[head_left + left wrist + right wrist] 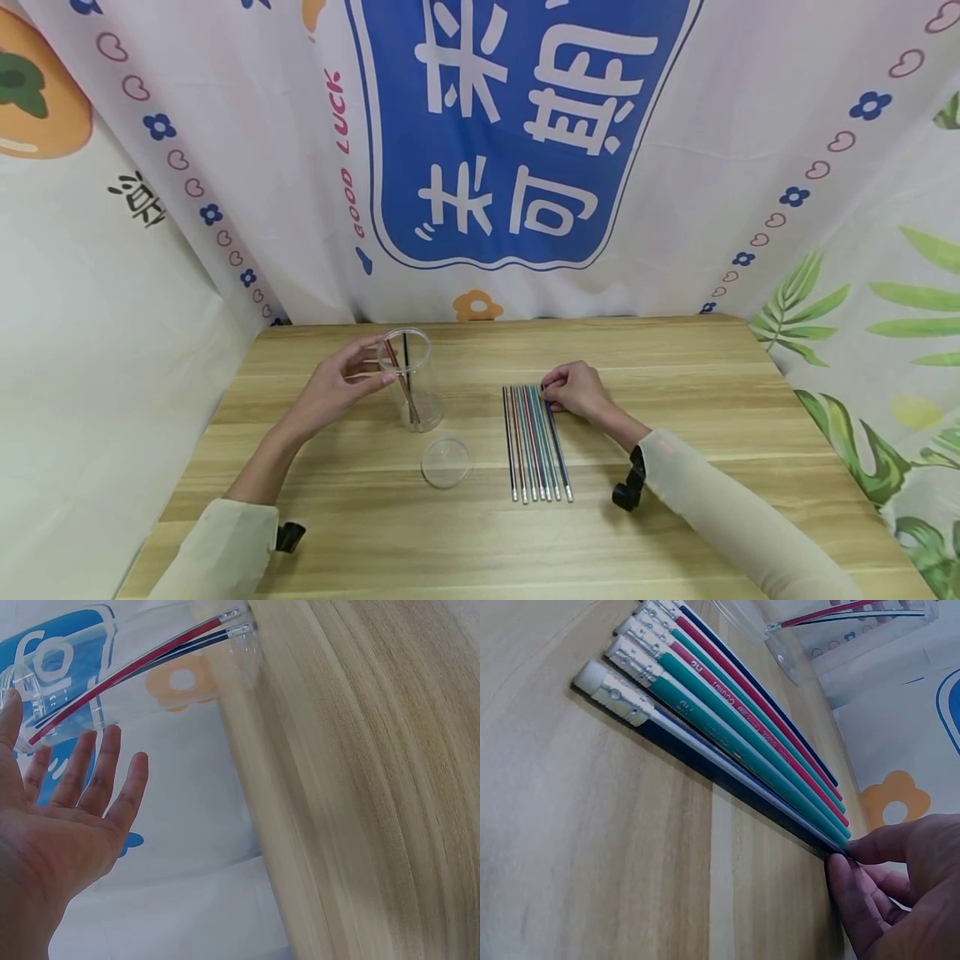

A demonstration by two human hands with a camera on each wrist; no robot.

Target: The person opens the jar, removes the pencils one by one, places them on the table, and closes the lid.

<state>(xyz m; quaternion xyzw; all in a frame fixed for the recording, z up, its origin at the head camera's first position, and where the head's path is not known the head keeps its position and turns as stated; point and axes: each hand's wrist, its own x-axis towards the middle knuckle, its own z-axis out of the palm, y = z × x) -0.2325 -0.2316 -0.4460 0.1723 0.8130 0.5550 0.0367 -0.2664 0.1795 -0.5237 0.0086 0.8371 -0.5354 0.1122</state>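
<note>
A clear plastic jar stands on the table at left of centre, with a red pencil and a dark pencil leaning inside, eraser ends down. My left hand is at the jar's left side near its rim. In the left wrist view its fingers look extended and spread, fingertips right at the jar. To the right, my right hand pinches the tip of a dark blue pencil. That pencil is outermost in a row of pencils in blue, red and green, erasers towards me.
A round clear lid lies between the jar and the row. Behind the table's far edge hangs a printed curtain. The wooden tabletop extends in front of the pencils.
</note>
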